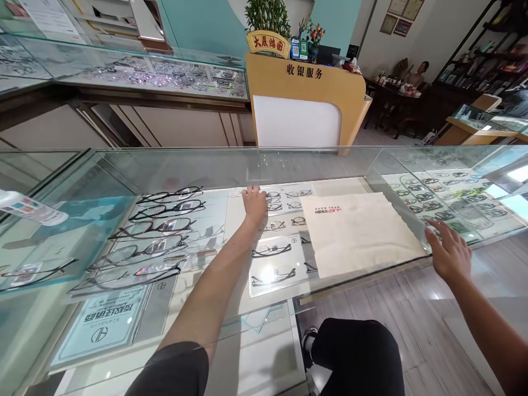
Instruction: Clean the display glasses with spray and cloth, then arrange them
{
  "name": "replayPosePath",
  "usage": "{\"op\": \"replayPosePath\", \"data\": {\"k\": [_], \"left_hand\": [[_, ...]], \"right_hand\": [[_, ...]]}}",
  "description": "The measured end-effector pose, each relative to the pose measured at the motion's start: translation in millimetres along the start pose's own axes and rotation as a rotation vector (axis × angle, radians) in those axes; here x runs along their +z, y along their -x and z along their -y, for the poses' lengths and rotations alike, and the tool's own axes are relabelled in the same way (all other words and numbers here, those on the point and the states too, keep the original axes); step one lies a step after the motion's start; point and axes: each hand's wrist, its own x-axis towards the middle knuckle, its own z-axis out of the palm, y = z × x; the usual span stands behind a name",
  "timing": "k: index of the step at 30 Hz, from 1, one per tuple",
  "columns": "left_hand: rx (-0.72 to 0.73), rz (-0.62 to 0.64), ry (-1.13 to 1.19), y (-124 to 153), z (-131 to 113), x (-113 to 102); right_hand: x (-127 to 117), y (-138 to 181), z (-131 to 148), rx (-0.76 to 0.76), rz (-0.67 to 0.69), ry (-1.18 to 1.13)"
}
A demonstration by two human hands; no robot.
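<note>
My left hand (254, 204) reaches to the far part of the glass display case (206, 159), beside small rows of eyeglasses (299, 193). Its fingers look slightly apart and bent, with nothing visible in them; whether they touch the surface I cannot tell. At the case's right front edge, my right hand (449, 250) is open, fingers spread and holding nothing. Between the hands lies a cream cleaning cloth (363, 234) with printed lettering, laid flat. Left of my left arm, several dark-framed eyeglasses (159, 226) form a column. Another pair of eyeglasses (274, 250) rests on a white card.
A white printed bottle (33, 208) juts in at the left edge. Light-blue printed cards (103, 322) lie at lower left. More eyeglasses fill the right-hand case (437, 192). Beyond stands a wooden cashier counter (305, 82) with a plant (268, 19). My knee (358, 352) is below the front edge.
</note>
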Motion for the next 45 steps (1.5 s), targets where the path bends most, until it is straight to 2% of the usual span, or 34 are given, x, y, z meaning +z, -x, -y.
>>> {"op": "replayPosePath", "data": {"k": [5, 8, 11, 14, 16, 19, 24, 27, 31, 33, 34, 36, 39, 41, 43, 45], "left_hand": [[-0.075, 0.007, -0.037, -15.4, -10.7, 17.1], [-0.092, 0.028, -0.035, -16.5, -15.0, 18.9], [-0.09, 0.033, 0.001, -11.6, -20.4, 10.4], [-0.066, 0.001, 0.054, 5.4, -33.4, -7.8], [-0.011, -0.007, 0.093, 29.2, -48.0, -22.8], [0.146, 0.06, 0.151, 86.6, -74.7, -43.9], [0.362, 0.325, 0.242, 197.4, -105.2, -72.7], [0.374, 0.504, 0.288, 242.8, -104.8, -98.0], [0.273, 0.617, 0.32, 280.4, -90.6, -156.2], [0.201, 0.749, 0.384, 294.4, -80.9, -196.3], [0.211, 0.828, 0.432, 300.3, -74.7, -218.1], [0.24, 0.857, 0.458, 308.1, -57.7, -262.4], [0.224, 0.805, 0.433, 304.3, -15.7, -319.9], [0.236, 0.69, 0.352, 290.4, 21.4, -344.8], [0.228, 0.437, 0.169, 270.9, 59.4, -356.4], [0.281, 0.317, -0.005, 250.5, 91.3, -356.7]], "right_hand": [[-1.6, -0.9, -1.4, 0.014, 0.012, -0.009], [-0.2, -2.1, -4.0, 0.013, 0.011, -0.007], [2.3, -2.8, -6.2, 0.005, 0.009, -0.003], [3.8, -2.9, -5.8, -0.004, 0.012, -0.011], [4.0, -3.1, -4.4, -0.006, 0.007, -0.024], [4.6, -4.7, -2.7, -0.006, 0.0, -0.038], [8.4, -10.0, -3.8, 0.02, 0.017, -0.034], [10.8, -13.2, -7.0, 0.013, 0.03, -0.028], [13.3, -17.8, -12.5, 0.002, 0.024, -0.012], [13.9, -20.3, -14.4, 0.002, 0.041, 0.006], [14.0, -21.4, -15.0, 0.008, 0.05, 0.011], [14.1, -23.4, -15.6, 0.011, 0.068, 0.017], [14.8, -26.0, -16.3, 0.01, 0.071, 0.022], [16.4, -27.7, -17.3, 0.015, 0.061, 0.023], [18.8, -29.4, -18.9, 0.016, 0.051, 0.021], [21.3, -30.9, -20.6, 0.008, 0.043, 0.015]]}}
